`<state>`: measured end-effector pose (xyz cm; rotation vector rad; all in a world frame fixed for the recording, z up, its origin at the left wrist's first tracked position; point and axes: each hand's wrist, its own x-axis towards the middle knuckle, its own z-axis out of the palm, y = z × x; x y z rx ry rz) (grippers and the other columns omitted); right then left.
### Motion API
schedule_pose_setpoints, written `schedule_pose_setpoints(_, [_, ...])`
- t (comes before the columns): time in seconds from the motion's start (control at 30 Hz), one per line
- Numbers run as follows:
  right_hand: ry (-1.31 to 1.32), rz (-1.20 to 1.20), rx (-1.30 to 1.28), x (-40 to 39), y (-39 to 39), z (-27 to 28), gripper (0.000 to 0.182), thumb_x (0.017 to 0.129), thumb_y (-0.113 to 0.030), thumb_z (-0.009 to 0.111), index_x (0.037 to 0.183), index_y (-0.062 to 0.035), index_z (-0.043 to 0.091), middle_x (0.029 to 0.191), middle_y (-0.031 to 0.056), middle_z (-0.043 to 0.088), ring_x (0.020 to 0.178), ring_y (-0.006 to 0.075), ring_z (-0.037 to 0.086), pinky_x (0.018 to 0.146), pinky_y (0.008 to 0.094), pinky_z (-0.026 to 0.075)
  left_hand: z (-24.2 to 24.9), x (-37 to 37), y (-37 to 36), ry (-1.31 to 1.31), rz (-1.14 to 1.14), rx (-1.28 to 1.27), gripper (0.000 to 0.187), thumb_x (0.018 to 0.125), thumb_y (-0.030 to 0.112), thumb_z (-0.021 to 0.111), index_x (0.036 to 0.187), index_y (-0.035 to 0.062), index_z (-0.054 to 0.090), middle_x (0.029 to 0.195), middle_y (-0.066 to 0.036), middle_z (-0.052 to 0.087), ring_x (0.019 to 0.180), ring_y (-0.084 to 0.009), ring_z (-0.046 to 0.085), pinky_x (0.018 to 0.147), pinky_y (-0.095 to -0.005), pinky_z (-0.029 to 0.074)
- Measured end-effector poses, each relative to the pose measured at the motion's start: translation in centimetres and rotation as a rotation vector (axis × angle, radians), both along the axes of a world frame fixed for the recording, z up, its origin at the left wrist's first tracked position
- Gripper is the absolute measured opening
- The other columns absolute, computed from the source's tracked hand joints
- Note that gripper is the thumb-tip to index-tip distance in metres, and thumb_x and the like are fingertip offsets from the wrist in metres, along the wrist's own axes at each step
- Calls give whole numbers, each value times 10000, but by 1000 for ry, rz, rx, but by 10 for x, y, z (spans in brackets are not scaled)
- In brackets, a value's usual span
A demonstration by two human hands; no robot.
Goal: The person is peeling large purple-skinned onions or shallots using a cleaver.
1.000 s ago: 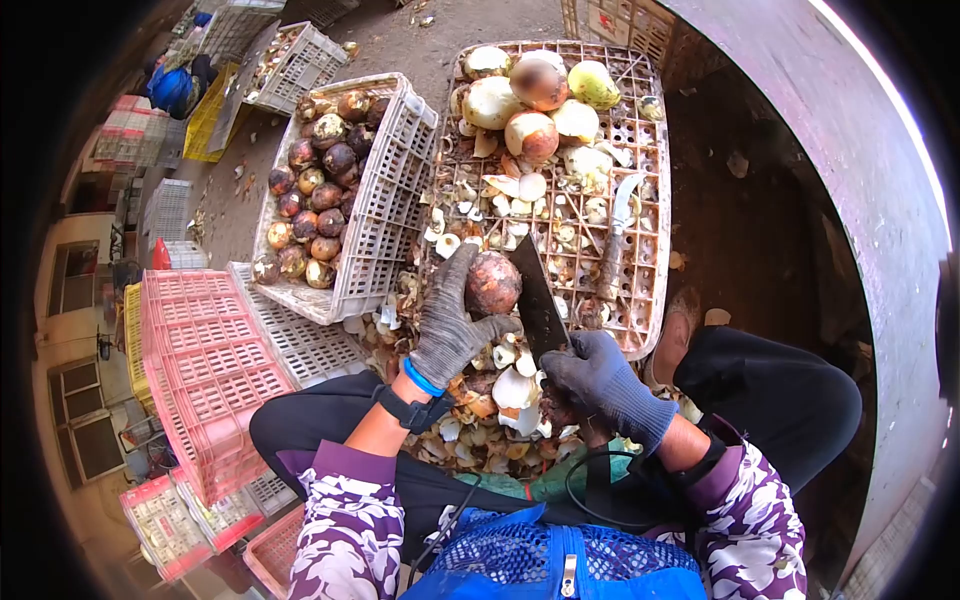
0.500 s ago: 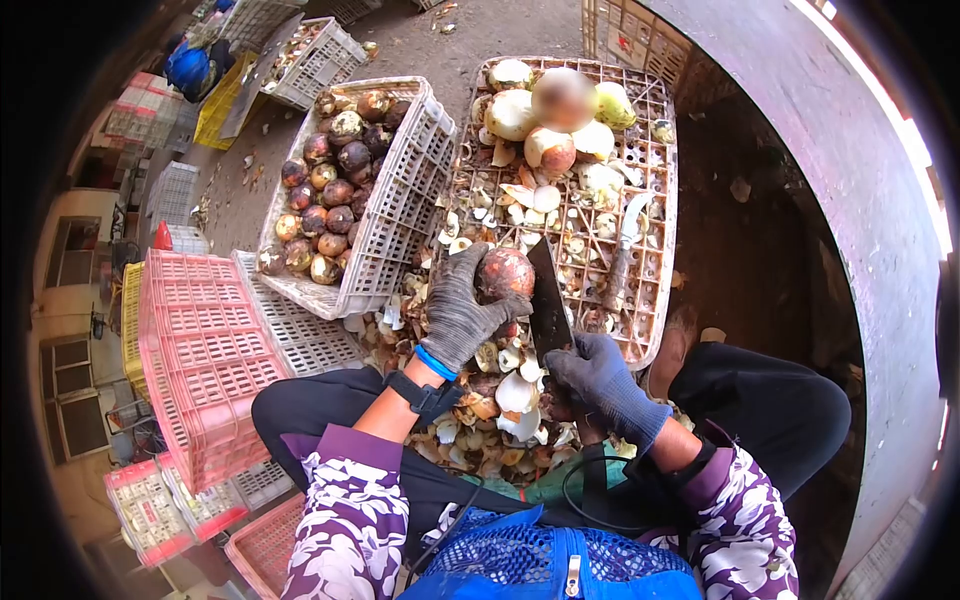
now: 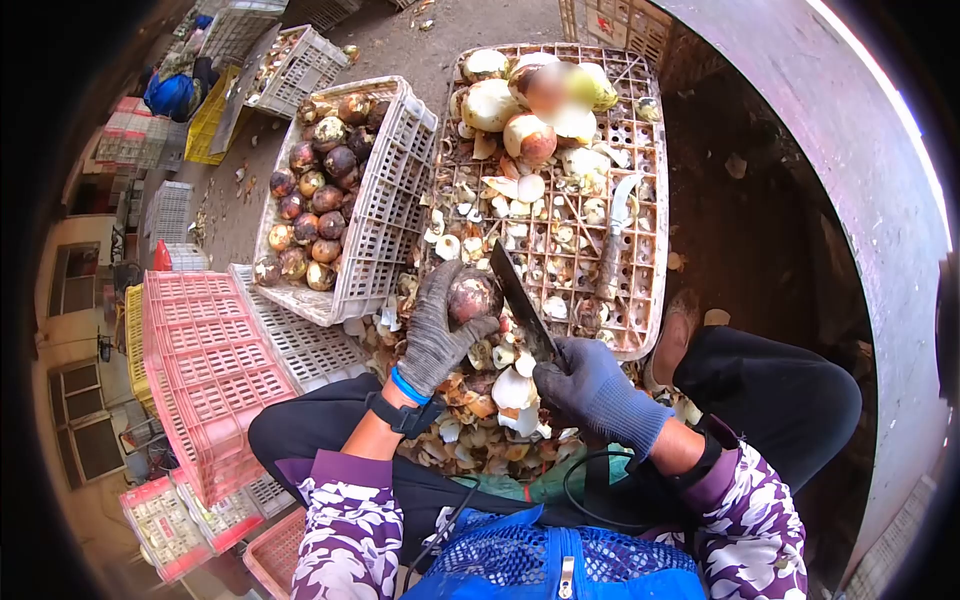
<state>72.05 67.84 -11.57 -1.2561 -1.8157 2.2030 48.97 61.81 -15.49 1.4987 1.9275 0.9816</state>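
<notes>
My left hand [image 3: 437, 335], in a grey glove, is closed around a round reddish-brown bulb [image 3: 474, 298], its thumb along the near side. Gripped in my right hand [image 3: 603, 392], also gloved, is a knife with a broad dark blade [image 3: 522, 303]; the fist hides its handle. The blade slants up and left, its upper part close to the bulb's right side. Both hands are over the near edge of a dirty upturned crate [image 3: 648, 290] strewn with scraps. Below them lies a heap of peelings [image 3: 512, 388].
A white crate [image 3: 385, 235] of unpeeled bulbs [image 3: 330, 198] stands to the left. Pale peeled bulbs [image 3: 490, 105] sit at the upturned crate's far end. A curved knife [image 3: 612, 240] lies on its right side. Pink crates [image 3: 215, 350] are stacked at left; a grey panel [image 3: 800, 130] borders the right.
My left hand has moved slightly left and down with the bulb, which looks turned to a darker side. The knife blade has tilted further left. The camera view has shifted a little.
</notes>
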Motion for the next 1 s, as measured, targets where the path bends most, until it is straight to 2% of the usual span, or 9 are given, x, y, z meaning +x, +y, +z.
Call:
schedule_pose_setpoints(0.1, [-15,40,195,0,5,12,294,817,-247,578,860,44,578,636,212,604,634,368,624,639,456,488,2,0,1,126,-23,-47,872,636,301,863,1312,-23,418,1250,-192,497,1172,-309,494,1006,-392,408])
schedule_pose_setpoints(0.23, [-74,38,429,-1,9,33,261,826,-224,565,922,19,573,678,224,601,709,403,608,669,489,474,-2,-1,0,1,22,-124,914,616,325,872,1317,-36,411,1255,-211,501,1172,-316,500,1000,-396,410])
schedule_pose_setpoints(0.3, [-13,55,449,0,4,31,259,838,-231,562,934,10,565,707,222,604,728,400,610,681,486,476,1,1,1,-5,49,-166,943,597,327,880,1323,-40,403,1254,-223,499,1168,-324,503,996,-398,412])
schedule_pose_setpoints(0.4, [-66,157,495,-1,2,32,255,853,-243,558,920,3,559,739,220,606,748,399,611,693,484,477,3,5,6,130,43,-172,866,598,206,879,1294,-6,408,1182,-166,525,1100,-268,537,963,-376,440])
schedule_pose_setpoints(0.53, [-99,214,542,0,3,30,254,865,-253,555,904,-1,553,759,215,614,757,399,610,704,488,475,5,5,5,253,23,-176,936,572,252,893,1316,4,382,1218,-179,494,1128,-287,518,972,-376,431])
schedule_pose_setpoints(0.73, [-98,155,597,-3,6,50,249,866,-249,551,887,-1,546,760,220,613,761,402,609,715,495,471,3,4,8,279,-11,-157,898,561,252,898,1282,5,423,1183,-174,518,1105,-290,526,950,-384,440])
schedule_pose_setpoints(0.83, [-89,188,542,-3,9,50,249,866,-246,549,879,2,542,765,223,615,762,405,608,718,493,473,36,11,22,56,28,-464,831,557,261,897,1224,10,469,1141,-170,546,1068,-298,545,923,-390,449])
schedule_pose_setpoints(0.87, [-109,211,539,-4,8,48,249,865,-245,548,880,4,542,765,224,614,763,407,608,719,493,473,12,8,13,369,27,-153,773,561,286,891,1169,15,499,1111,-171,562,1040,-309,557,904,-402,454])
schedule_pose_setpoints(1.0, [-174,250,590,-4,4,43,249,863,-240,545,878,8,542,759,226,608,767,412,607,721,493,473,3,0,15,301,-29,-202,762,581,317,874,1171,18,496,1091,-195,564,1040,-332,554,924,-415,442])
